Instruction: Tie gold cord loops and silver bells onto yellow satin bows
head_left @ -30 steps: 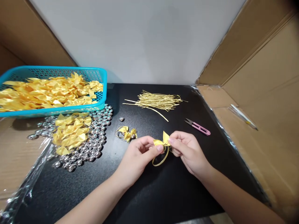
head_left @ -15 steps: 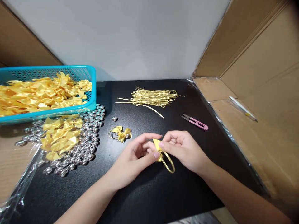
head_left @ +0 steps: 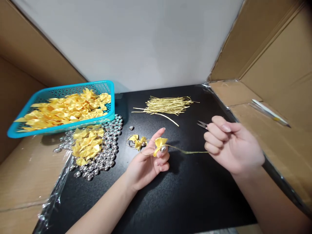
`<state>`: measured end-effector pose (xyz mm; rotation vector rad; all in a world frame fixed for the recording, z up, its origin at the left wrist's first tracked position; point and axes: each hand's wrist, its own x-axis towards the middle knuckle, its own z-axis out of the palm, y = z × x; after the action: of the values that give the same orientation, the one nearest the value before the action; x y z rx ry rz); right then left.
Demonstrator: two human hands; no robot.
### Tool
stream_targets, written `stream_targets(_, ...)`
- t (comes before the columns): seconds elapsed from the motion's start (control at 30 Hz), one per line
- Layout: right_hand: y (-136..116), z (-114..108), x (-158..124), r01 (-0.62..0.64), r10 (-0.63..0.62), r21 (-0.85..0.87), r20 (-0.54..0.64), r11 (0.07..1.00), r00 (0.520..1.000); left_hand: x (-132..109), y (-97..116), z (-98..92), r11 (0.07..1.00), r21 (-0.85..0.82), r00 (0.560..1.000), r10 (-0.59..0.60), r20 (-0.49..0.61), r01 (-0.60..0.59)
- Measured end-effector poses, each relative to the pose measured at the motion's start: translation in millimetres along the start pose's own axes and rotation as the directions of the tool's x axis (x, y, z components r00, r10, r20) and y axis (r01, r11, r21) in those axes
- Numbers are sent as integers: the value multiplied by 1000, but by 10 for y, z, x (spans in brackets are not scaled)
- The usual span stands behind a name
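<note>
My left hand (head_left: 149, 161) pinches a small yellow satin bow (head_left: 160, 143) with a silver bell against it, index finger pointing up. A gold cord (head_left: 187, 151) runs taut from the bow to my right hand (head_left: 230, 146), which is curled into a fist around its end. Both hands hover above the black table (head_left: 170, 195). A finished bow with a gold loop (head_left: 136, 141) lies just left of my left hand.
A teal basket (head_left: 107, 113) full of yellow bows stands at the left. In front of it lie several silver bells (head_left: 107, 156) and a pile of loose bows (head_left: 87, 144). Gold cords (head_left: 165, 105) lie at the back, pink snips (head_left: 201, 124) behind my right hand. Cardboard walls (head_left: 275, 65) flank the table.
My hands have moved apart: the right hand has pulled to the right, drawing the gold loop out into a straight taut cord, while the left keeps the bow. The view shifted slightly.
</note>
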<state>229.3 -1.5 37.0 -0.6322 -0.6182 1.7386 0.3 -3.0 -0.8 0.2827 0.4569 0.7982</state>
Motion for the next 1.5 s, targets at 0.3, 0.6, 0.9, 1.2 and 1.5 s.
stream_targets(0.3,130,9,-28,250,-251,-500,67,829,966,21,-80,-48,959,271,994,100,-47,-84)
stream_targets(0.6,579,96,-30,307,-240,-934,261,181,935,-41,-171,-61,640,711,940,327,91,-292)
stream_targets(0.9,673,105,-48,401,-395,-878,281,263,874,-68,-143,-86,224,872,858,395,327,-436)
stream_targets(1.2,696,62,-68,374,-359,-892,272,254,893,-40,-138,-23,158,928,848,479,226,-337)
stream_targets(1.5,612,52,-39,189,-21,-882,200,432,980,-39,-129,57,115,969,854,503,132,-218)
